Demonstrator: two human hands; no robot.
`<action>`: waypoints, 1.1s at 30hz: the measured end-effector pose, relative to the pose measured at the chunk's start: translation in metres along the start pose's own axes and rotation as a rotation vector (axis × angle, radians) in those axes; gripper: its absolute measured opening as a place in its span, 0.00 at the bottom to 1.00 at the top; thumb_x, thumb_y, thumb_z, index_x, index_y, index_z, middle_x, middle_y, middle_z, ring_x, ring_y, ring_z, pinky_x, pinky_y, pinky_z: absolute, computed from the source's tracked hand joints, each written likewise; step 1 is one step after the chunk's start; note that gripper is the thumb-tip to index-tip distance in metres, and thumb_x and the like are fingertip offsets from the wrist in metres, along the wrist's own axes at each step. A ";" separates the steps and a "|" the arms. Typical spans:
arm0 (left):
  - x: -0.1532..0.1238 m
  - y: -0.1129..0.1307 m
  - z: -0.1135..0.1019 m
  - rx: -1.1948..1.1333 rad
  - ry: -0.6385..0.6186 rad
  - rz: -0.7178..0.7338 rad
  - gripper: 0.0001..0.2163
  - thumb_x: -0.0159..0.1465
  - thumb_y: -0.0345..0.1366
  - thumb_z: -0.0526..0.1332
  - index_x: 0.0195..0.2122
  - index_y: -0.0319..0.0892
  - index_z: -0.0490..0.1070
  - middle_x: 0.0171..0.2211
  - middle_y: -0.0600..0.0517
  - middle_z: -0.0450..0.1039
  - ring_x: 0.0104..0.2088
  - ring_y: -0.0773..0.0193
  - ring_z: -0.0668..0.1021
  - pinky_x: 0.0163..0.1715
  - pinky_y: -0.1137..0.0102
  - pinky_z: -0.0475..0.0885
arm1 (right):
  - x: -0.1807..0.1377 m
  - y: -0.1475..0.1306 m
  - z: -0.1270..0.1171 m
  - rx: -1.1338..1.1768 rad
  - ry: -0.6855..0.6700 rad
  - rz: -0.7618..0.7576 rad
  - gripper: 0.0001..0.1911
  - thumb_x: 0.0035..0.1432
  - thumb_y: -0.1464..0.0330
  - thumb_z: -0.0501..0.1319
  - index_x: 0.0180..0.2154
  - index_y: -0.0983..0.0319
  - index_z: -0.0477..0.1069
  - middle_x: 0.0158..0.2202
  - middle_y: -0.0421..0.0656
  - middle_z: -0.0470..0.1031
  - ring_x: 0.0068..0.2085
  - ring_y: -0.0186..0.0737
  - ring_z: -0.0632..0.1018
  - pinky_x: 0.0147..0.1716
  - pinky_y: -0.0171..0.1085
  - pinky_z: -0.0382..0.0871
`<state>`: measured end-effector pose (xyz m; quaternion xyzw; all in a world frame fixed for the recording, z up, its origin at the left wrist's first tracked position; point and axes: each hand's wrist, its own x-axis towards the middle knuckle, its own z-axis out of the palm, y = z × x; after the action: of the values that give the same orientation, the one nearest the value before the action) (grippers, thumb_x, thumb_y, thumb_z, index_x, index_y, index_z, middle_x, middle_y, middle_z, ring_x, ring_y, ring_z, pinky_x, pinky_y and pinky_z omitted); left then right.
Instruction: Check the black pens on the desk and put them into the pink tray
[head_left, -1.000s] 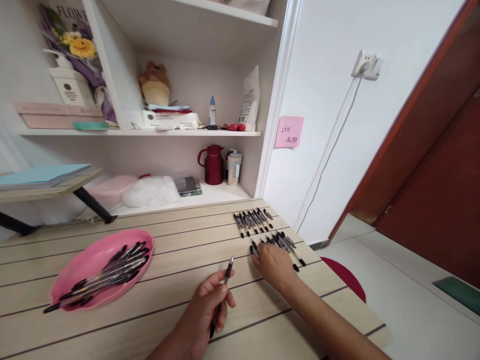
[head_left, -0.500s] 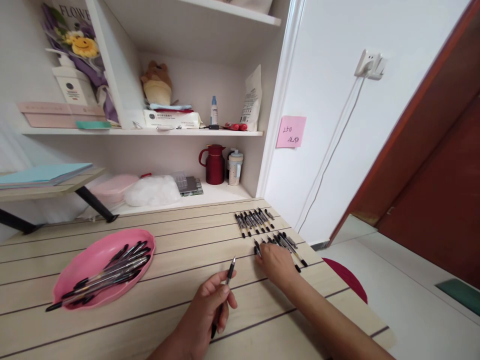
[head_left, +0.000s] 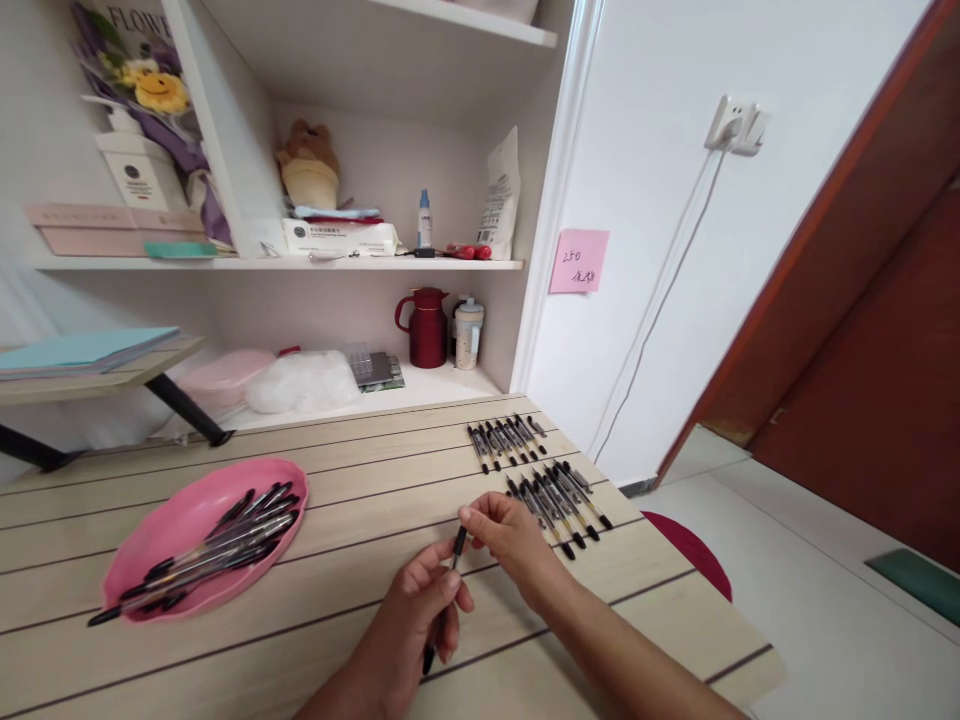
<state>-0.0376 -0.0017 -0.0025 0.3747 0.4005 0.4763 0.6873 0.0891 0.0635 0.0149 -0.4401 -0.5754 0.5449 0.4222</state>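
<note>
My left hand (head_left: 431, 605) is closed around a black-and-clear pen (head_left: 458, 548), which is held tilted with its upper end pointing away from me. My right hand (head_left: 510, 535) pinches the upper end of this same pen, and its fingertips cover the tip. Whether a small cap is between those fingers, I cannot tell. Just beyond my right hand, several pens lie side by side in a near row (head_left: 559, 505). Behind them is a far row of pens (head_left: 506, 442). To the left, a pink tray (head_left: 161, 520) holds a loose pile of pens (head_left: 225, 545).
At the back left stands a small raised shelf (head_left: 142, 370) with black legs. A shelf unit behind the table holds a red jug (head_left: 428, 328), a cup (head_left: 469, 335) and a plastic-wrapped bundle (head_left: 304, 382). The table's right edge drops off beside a red stool (head_left: 690, 550).
My right hand has moved left and toward me, from above the near row of pens to the upper end of the held pen. My left hand stays in place with the pen.
</note>
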 end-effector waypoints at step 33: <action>0.003 0.001 0.000 0.015 0.048 -0.003 0.19 0.52 0.42 0.60 0.44 0.41 0.63 0.21 0.58 0.66 0.10 0.79 0.58 0.08 0.80 0.47 | -0.008 0.007 0.018 0.452 -0.025 0.047 0.18 0.43 0.56 0.62 0.27 0.65 0.66 0.23 0.39 0.70 0.19 0.26 0.62 0.20 0.29 0.54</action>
<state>-0.0370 0.0012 -0.0019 0.3676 0.4211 0.4812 0.6753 0.0740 0.0517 0.0072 -0.3406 -0.4335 0.6751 0.4902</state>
